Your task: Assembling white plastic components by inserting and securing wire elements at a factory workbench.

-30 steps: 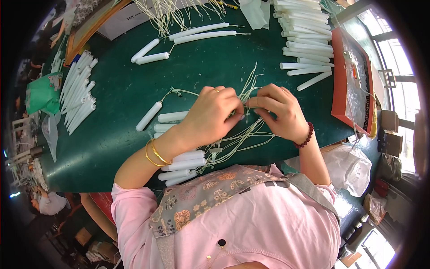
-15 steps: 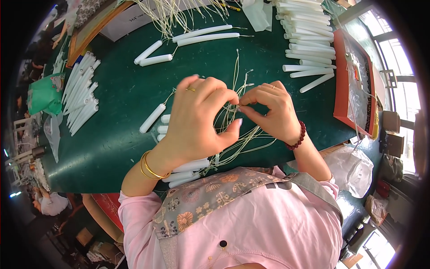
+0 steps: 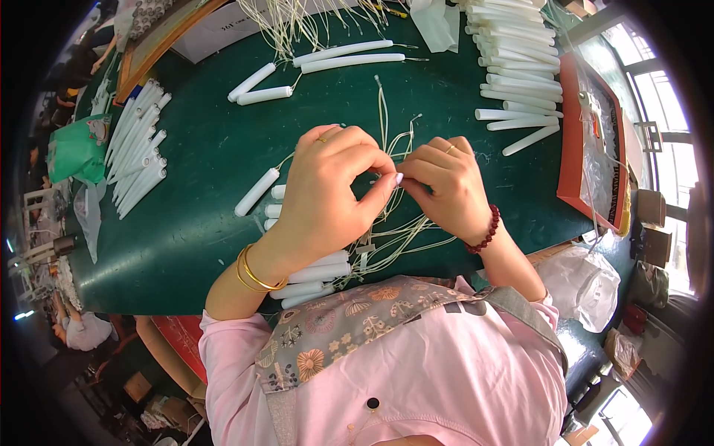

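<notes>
My left hand [image 3: 336, 186] and my right hand [image 3: 452, 182] meet over the green table, fingertips almost touching. Both are closed in a pinch on thin pale wires, whose exact joint is too small to make out. Loose wire ends [image 3: 383, 111] stick up past the fingers. More wires [image 3: 405, 244] fan out below the hands, running to several white candle-like tubes [image 3: 331, 271] near the apron. Partly hidden behind my left hand are other white tube ends [image 3: 273, 210]. A single white tube [image 3: 257, 192] with a wire lies left of that hand.
Bundled white tubes [image 3: 137, 152] lie at left beside a green bag [image 3: 78, 149]. A large stack of tubes [image 3: 520, 67] is at far right, beside an orange-red box [image 3: 571, 141]. Wired tubes [image 3: 353, 63] and a wire tangle [image 3: 290, 22] lie at the far side.
My left thumb has come up against the index finger, closing the gap there was between them. The hands stay together in nearly the same place, and the view has shifted slightly.
</notes>
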Tool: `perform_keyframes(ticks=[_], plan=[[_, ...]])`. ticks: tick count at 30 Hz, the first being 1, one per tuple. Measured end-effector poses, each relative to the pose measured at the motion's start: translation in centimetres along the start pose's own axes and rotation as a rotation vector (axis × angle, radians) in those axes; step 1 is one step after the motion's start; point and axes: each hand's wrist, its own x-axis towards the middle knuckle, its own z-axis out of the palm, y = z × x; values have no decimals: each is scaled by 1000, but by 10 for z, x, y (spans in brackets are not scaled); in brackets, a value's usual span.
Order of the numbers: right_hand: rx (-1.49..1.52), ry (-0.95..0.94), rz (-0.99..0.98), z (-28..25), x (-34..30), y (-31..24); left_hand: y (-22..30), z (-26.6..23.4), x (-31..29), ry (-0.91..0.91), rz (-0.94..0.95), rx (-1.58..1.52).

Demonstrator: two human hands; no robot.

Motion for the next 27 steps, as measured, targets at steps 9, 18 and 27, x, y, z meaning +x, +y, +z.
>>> perform_keyframes(ticks=[9, 18, 27], plan=[[277, 8, 250, -30, 9, 31, 6, -15, -8, -148, -340, -451], [1109, 94, 713, -35, 8, 66, -1, -12, -14, -628, 48, -459], [215, -192, 402, -45, 37, 46, -67, -73, -18, -340, -408, 354]])
